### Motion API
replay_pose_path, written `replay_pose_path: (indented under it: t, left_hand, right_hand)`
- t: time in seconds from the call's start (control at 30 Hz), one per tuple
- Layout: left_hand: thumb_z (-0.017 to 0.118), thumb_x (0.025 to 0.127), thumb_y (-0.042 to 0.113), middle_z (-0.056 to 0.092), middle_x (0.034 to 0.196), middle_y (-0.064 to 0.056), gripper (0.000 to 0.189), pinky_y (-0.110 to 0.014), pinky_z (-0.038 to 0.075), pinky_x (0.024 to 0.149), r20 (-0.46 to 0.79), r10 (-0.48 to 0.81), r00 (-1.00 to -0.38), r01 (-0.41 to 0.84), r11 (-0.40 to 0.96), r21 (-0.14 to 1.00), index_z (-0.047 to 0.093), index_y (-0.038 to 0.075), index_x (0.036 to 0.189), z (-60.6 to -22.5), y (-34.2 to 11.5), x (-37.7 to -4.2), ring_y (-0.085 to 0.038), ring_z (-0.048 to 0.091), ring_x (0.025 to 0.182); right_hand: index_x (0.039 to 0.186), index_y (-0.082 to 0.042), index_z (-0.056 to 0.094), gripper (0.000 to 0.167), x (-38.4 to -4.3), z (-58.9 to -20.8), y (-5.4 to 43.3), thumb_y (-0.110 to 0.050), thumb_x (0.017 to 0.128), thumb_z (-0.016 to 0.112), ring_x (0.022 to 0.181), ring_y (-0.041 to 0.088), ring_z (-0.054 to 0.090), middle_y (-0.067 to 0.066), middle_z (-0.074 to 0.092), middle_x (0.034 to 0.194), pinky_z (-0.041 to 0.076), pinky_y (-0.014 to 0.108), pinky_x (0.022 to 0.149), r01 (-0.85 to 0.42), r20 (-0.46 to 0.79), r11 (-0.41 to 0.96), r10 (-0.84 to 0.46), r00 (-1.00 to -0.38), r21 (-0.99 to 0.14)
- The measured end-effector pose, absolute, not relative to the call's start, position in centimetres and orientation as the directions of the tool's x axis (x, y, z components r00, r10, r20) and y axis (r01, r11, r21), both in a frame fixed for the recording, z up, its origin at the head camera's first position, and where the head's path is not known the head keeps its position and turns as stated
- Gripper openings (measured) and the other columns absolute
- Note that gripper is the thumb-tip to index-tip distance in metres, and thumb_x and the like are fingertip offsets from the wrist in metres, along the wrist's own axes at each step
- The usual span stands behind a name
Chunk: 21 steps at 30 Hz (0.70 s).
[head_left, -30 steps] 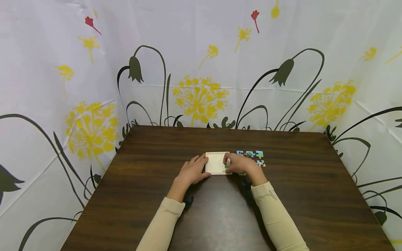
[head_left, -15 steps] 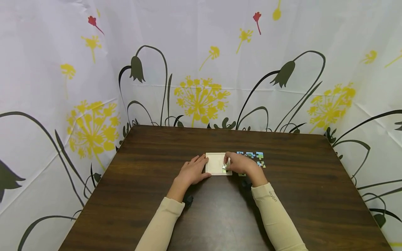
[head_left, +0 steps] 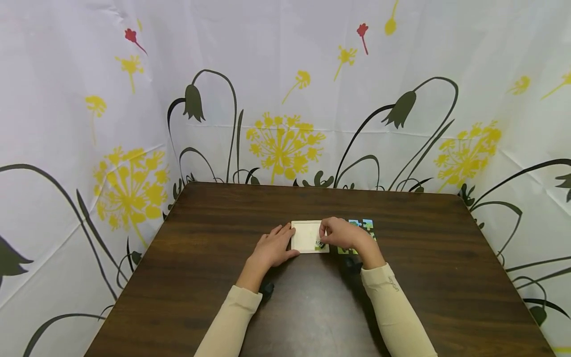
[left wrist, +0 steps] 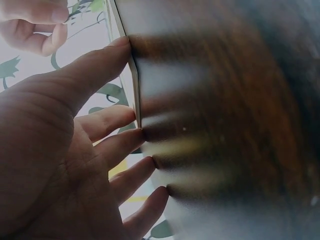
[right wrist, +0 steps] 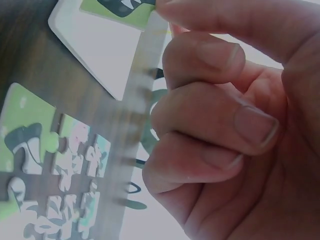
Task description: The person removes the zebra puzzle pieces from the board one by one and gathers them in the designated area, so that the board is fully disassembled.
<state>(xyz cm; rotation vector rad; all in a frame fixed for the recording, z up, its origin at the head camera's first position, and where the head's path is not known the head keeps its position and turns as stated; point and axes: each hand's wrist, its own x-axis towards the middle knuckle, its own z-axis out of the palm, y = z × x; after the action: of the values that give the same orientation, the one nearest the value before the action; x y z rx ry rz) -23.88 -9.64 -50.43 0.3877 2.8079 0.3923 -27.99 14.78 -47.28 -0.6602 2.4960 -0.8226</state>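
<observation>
A shallow pale tray (head_left: 305, 235) lies flat on the dark wooden table. My left hand (head_left: 271, 248) rests at its left side, fingers spread and fairly straight. In the left wrist view the thumb and fingertips touch the tray's edge (left wrist: 136, 95). At the tray's lower right corner, my right hand (head_left: 345, 235) pinches a green jigsaw piece (right wrist: 127, 12) with a black-and-white figure between thumb and index finger. The other right fingers are curled in toward the palm. Those fingers partly cover the piece in the head view.
Several loose jigsaw pieces (head_left: 368, 224) lie in rows just right of the tray, partly hidden under my right hand. In the right wrist view they show green, white and black prints (right wrist: 22, 140). A flower-print curtain (head_left: 285, 99) hangs behind the table's far edge.
The jigsaw piece has been tilted and turned slightly at the tray's lower right corner. My right hand has shifted a little, covering the upper left loose piece. The left hand stays on the tray.
</observation>
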Motion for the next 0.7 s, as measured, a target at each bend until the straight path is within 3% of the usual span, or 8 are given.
replay_pose_path:
  t: [0.23, 0.4, 0.7]
  left_hand:
    - [0.07, 0.104, 0.048, 0.031, 0.178, -0.008, 0.077, -0.062, 0.033, 0.127, -0.231, 0.306, -0.924, 0.229, 0.924, 0.307, 0.041, 0.016, 0.167, -50.5, -9.7, -23.8, -0.034, 0.029, 0.165]
    - [0.069, 0.105, 0.047, 0.03, 0.179, -0.009, 0.077, -0.062, 0.032, 0.128, -0.231, 0.318, -0.919, 0.24, 0.919, 0.313, 0.04, 0.015, 0.168, -50.4, -9.8, -23.6, -0.034, 0.028, 0.165]
    - [0.067, 0.107, 0.046, 0.028, 0.179, -0.009, 0.076, -0.062, 0.031, 0.128, -0.244, 0.322, -0.915, 0.239, 0.918, 0.315, 0.037, 0.015, 0.169, -50.2, -9.8, -23.5, -0.034, 0.026, 0.166]
  right_hand:
    - [0.097, -0.008, 0.064, 0.006, -27.4, -46.5, 16.2, -0.009, 0.103, 0.066, 0.064, 0.013, 0.05, 0.0, 0.056, 0.079, 0.045, 0.029, 0.061, -0.284, -0.211, 0.665, -0.561, -0.8, -0.691]
    - [0.1, -0.006, 0.062, 0.008, -26.7, -46.1, 18.2, -0.009, 0.106, 0.06, 0.066, 0.013, 0.05, 0.007, 0.063, 0.083, 0.043, 0.03, 0.063, -0.271, -0.19, 0.647, -0.55, -0.813, -0.712]
    - [0.101, -0.003, 0.062, 0.009, -25.6, -46.0, 23.3, -0.01, 0.106, 0.057, 0.074, 0.018, 0.052, 0.007, 0.063, 0.09, 0.043, 0.034, 0.067, -0.22, -0.197, 0.687, -0.473, -0.859, -0.692]
